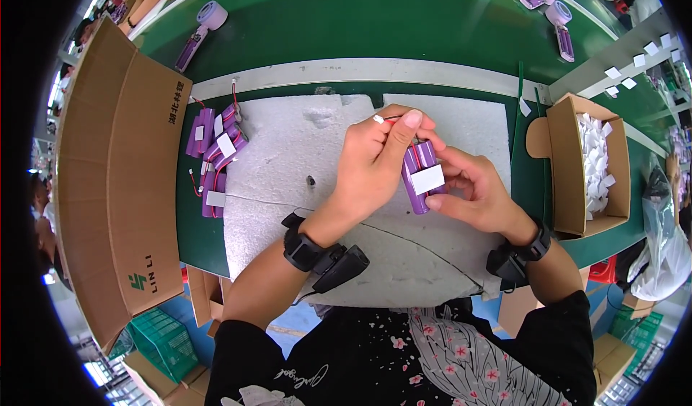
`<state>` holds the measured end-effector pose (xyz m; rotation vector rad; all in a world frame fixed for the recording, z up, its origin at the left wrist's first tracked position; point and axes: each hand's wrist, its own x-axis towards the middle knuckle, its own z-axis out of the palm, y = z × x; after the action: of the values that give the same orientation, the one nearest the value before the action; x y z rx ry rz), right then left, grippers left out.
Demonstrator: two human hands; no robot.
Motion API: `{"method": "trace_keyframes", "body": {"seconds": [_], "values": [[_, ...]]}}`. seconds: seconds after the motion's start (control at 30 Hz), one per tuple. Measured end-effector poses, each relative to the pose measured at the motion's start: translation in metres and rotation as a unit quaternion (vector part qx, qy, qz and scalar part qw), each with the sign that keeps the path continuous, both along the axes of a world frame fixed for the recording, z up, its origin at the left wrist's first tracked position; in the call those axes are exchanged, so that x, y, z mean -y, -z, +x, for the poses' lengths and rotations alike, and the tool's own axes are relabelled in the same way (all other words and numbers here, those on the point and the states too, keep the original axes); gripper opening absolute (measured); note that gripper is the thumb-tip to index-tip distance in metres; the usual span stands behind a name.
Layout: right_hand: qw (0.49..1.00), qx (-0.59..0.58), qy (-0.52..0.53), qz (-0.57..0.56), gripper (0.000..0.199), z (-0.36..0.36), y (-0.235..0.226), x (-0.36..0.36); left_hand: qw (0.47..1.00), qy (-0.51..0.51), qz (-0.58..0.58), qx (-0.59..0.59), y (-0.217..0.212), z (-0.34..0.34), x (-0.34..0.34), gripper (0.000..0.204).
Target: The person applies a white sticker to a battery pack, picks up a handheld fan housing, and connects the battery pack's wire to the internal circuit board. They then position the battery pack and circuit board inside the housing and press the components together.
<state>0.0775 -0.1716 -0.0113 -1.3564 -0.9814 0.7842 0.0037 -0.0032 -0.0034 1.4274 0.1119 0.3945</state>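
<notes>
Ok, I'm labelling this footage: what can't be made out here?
Head view: underside of the battery pack, facing away.
Head view: part of its wires, hidden in the left grip.
Head view: floor of the box, covered by white slips.
Head view: co-worker's arm, cut off by top edge.

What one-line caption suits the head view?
Left hand pinching a wire lead, right hand holding a purple battery pack over white foam.

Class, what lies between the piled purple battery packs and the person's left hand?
In the head view, white foam between the purple battery packs and the left hand bears a small dark fragment and a thin dark line.
</notes>
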Motion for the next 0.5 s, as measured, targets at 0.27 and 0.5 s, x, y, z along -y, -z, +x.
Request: {"method": "trace_keyframes", "body": {"seconds": [0.27,0.5], "values": [[0.995,-0.047,-0.023,-0.087,0.059,0.0026,-0.0086,0.0014,0.998,0.012,-0.062,-0.006,0.0002,0.0004,0.003,0.036],[0.995,-0.042,-0.017,-0.088,0.055,0.0019,-0.0091,0.0013,0.998,0.012,-0.062,-0.011,0.0001,0.0006,0.0033,0.037]]}}
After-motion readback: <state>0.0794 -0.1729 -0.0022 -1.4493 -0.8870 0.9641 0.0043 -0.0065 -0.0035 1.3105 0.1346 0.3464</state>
